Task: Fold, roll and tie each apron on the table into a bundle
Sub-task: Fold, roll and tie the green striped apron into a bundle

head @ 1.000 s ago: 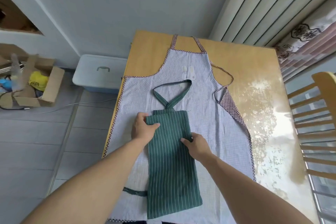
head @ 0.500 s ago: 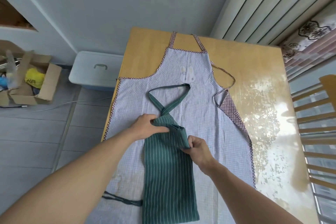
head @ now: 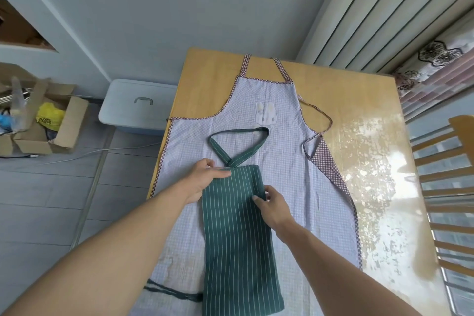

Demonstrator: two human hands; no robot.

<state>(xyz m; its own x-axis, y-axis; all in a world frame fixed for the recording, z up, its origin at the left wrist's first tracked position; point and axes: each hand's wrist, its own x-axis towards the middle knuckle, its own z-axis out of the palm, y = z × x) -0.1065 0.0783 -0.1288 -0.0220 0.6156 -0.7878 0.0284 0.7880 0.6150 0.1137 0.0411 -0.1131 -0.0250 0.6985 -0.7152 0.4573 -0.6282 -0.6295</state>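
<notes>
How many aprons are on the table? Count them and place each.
2. The green striped apron, folded narrow, lies on the checked apron, spread flat on the table. Others may lie hidden underneath.

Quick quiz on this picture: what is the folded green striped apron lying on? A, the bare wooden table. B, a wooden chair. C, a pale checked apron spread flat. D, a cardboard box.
C: the green striped apron lies on top of the pale checked apron, which is spread flat over the table, while both hands hold its top end.
</notes>
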